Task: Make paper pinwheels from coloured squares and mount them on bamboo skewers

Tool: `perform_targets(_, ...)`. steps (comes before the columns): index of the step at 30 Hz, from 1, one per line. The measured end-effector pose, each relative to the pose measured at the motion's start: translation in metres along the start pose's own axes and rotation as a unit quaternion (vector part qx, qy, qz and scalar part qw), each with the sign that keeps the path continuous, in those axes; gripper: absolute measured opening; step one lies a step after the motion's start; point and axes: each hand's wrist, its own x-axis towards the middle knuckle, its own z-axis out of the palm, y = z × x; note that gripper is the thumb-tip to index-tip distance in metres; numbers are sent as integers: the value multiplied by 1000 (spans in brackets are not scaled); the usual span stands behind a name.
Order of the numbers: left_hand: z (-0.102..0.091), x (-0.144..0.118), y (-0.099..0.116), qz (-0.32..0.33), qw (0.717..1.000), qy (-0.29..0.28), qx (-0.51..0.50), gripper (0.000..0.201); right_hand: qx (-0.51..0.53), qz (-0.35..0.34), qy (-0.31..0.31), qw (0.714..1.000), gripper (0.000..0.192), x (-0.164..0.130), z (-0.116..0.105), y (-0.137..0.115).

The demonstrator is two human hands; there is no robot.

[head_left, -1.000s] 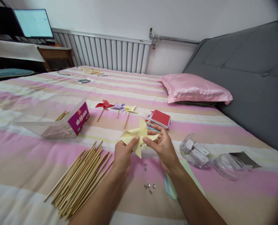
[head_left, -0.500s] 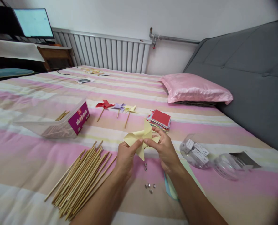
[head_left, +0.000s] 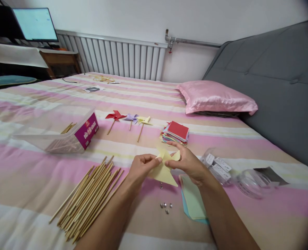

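Observation:
My left hand point(head_left: 140, 170) pinches the left side of a pale yellow paper pinwheel piece point(head_left: 164, 173) between thumb and fingers. On its right side, my right hand point(head_left: 190, 165) grips the same paper, thumb in front and index finger raised behind. The paper is held above the bed, partly unfolded, its lower corner spread and its top blurred. Several small silver metal pieces point(head_left: 165, 205) lie below it. Pale green and blue paper sheets point(head_left: 195, 203) rest beneath my right forearm.
Wooden sticks point(head_left: 88, 201) lie left of my left arm, before a clear plastic box point(head_left: 57, 140). Three finished pinwheels point(head_left: 130, 118) and a stack of coloured paper squares point(head_left: 178, 131) lie beyond my hands. Clear round containers point(head_left: 217, 168) sit at right, a pink pillow point(head_left: 216, 97) farther back.
The yellow paper has gone from a folded pinwheel shape to a looser, partly opened one. My right hand has shifted slightly right, uncovering more of the green sheet.

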Motion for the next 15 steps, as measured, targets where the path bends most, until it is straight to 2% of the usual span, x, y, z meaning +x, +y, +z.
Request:
perform_targets(3, 0, 2, -4, -20, 999, 9, 23, 26, -16, -10, -7, 1000, 75, 1, 0, 3)
perform_targets(9, -4, 9, -12, -16, 999, 12, 46, 24, -59, -33, 4, 998, 72, 0, 0, 4)
perform_targets(15, -2, 6, -9, -12, 999, 16, 51, 21, -49, -54, 13, 997, 77, 0, 2, 4)
